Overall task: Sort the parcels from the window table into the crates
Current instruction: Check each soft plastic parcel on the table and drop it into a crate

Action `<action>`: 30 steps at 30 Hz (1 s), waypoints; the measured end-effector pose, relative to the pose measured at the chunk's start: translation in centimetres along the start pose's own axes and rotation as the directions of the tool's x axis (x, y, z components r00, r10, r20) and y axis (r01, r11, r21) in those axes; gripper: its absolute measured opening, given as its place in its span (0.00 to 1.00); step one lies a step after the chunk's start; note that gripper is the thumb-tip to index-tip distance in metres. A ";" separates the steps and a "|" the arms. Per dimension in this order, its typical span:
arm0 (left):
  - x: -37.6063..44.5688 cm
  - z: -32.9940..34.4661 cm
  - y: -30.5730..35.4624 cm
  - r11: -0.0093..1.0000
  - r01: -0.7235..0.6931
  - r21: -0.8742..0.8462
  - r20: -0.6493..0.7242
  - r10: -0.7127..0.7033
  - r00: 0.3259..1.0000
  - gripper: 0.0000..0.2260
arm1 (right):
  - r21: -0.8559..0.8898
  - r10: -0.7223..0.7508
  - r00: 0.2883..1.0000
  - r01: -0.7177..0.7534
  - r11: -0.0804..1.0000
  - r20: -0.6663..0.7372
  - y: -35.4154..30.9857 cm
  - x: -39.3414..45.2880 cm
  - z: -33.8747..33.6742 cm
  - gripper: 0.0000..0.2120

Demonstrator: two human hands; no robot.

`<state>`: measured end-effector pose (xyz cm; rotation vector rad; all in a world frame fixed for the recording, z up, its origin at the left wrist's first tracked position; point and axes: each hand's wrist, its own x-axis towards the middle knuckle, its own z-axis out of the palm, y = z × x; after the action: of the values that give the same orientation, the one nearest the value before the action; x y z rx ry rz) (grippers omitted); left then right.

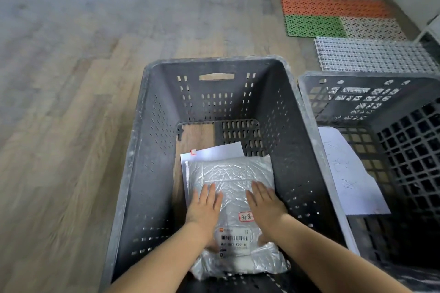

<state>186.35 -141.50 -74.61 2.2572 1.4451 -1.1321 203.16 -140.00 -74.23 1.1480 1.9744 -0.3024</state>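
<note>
Two grey crates stand side by side on a wood floor [71, 102]. Near crate [309, 140]: perforated walls, a handle slot in the far wall, part of the base missing so the floor shows through. Inside it lies a parcel [228, 173] in a clear, crinkled plastic bag, with a barcode label [234, 238] and a red-bordered sticker [246, 216] on top. The parcel rests on a white sheet [214, 152], which projects beyond its far edge.

Left hand [204, 207]: flat on the parcel, fingers straight, not grasping. Right hand [265, 204]: flat on the parcel, fingers straight, not grasping.

Second crate [404, 131]: to the right, lattice walls, holds a handwritten paper [350, 173]. Beyond it, plastic grid mats [333, 16] in orange, green and white lie on the floor.
</note>
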 end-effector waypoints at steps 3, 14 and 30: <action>1.9 1.5 0.5 1.000 -0.003 -0.008 0.047 0.004 0.999 0.54 | 0.019 -0.022 0.999 0.022 1.000 0.043 -0.3 1.6 1.4 0.62; 2.7 2.1 0.4 0.994 -0.044 -0.102 -0.002 0.044 0.999 0.51 | 0.026 0.010 1.000 -0.011 1.000 0.021 -1.0 2.1 2.0 0.49; -3.1 -3.0 -2.0 0.974 -0.109 -0.201 0.035 0.118 0.992 0.40 | 0.183 0.028 0.999 -0.030 0.983 0.015 -0.1 -2.4 -2.4 0.32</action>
<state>185.44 -140.88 -69.99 2.1313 1.3289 -0.9539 202.46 -140.21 -70.92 1.2858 1.9482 -0.4832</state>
